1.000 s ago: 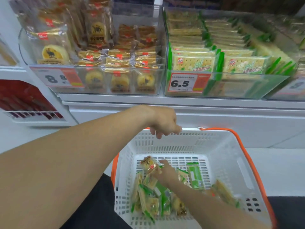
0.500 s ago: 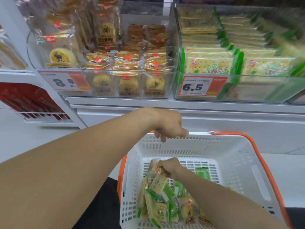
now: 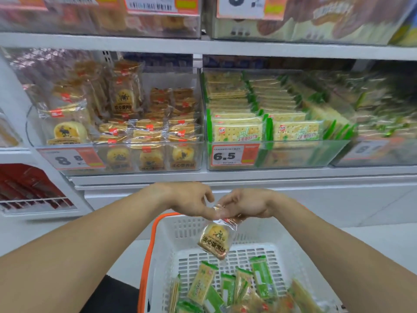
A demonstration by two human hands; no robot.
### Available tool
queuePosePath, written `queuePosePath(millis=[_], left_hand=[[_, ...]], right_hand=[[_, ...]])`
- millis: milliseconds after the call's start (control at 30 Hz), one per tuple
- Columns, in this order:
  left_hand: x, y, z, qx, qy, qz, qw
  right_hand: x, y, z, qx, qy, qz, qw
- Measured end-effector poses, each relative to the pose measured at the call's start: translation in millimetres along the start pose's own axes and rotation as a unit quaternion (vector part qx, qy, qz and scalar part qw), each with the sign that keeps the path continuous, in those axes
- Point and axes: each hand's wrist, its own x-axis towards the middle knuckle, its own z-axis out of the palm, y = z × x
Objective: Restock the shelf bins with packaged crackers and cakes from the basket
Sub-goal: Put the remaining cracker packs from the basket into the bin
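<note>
A yellow packaged cake (image 3: 214,241) hangs above the white basket (image 3: 291,251) with the orange rim. My left hand (image 3: 191,202) and my right hand (image 3: 246,205) both pinch the clear top edge of its wrapper, fingertips meeting. Below, the basket holds several green cracker packs (image 3: 261,276) and more yellow cakes. On the shelf, a clear bin (image 3: 126,159) priced 8.8 holds the same cakes, and the clear bin (image 3: 293,154) priced 6.5 holds green cracker packs.
A white shelf ledge (image 3: 248,177) runs just above my hands. Higher bins with price tags (image 3: 239,7) sit on the shelf above. A rack with red packages (image 3: 29,188) stands low at the left. Another bin (image 3: 379,152) lies at the far right.
My right hand has lifted a yellow cake out of the basket. My left hand left the basket's rim and joined it on the wrapper. The camera view tilted up.
</note>
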Motion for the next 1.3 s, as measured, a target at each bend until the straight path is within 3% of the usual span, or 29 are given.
queuePosePath(millis=[67,200,300,400,500,667,767,900,967,1067,1233,1300], left_hand=[[-3.1,-4.0,0.6,-0.031,-0.011,0.016,0.999],[-16.0,-8.3,-4.4,-0.194,0.013,0.070,0.978],[-28.4,-19.6,-8.3,-0.278,0.071,0.103,0.952],[-42.7,-35.0,-12.7,-0.336,0.131,0.111,0.926],[-58.4,-47.8,-16.6,-0.352,0.205,0.113,0.906],[-79.9,-58.4,-21.0,-0.361,0.346,0.113,0.859],[-81.7,-66.2,-27.8,-0.401,0.406,0.068,0.818],[-75.4,-82.3,-29.2,-0.334,0.449,0.008,0.828],[-73.2,-87.6,-31.5,-0.301,0.497,-0.040,0.813],[-70.6,-89.5,-34.7,-0.340,0.513,-0.096,0.782],[-68.4,-84.5,-28.7,-0.299,0.445,-0.118,0.836],[-65.9,-86.5,-26.9,-0.296,0.425,-0.116,0.847]], right_hand=[[-14.6,-17.9,-1.7,-0.016,0.012,-0.032,0.999],[-42.3,-52.4,0.1,-0.064,0.119,-0.096,0.986],[-57.6,-67.5,1.5,-0.009,0.180,-0.155,0.971],[-67.0,-70.8,3.0,0.066,0.167,-0.185,0.966],[-59.7,-72.8,22.6,0.027,0.172,-0.204,0.963],[-39.5,-93.4,60.2,0.030,0.274,-0.254,0.927],[-29.8,-115.1,70.5,0.045,0.340,-0.288,0.894],[-9.7,-159.2,74.2,-0.011,0.412,-0.337,0.846],[9.8,-184.4,73.0,-0.048,0.433,-0.337,0.835],[46.1,-215.1,68.7,-0.048,0.466,-0.335,0.817],[97.9,-260.9,64.9,0.014,0.490,-0.250,0.835],[115.9,-269.9,64.1,-0.028,0.493,-0.209,0.844]])
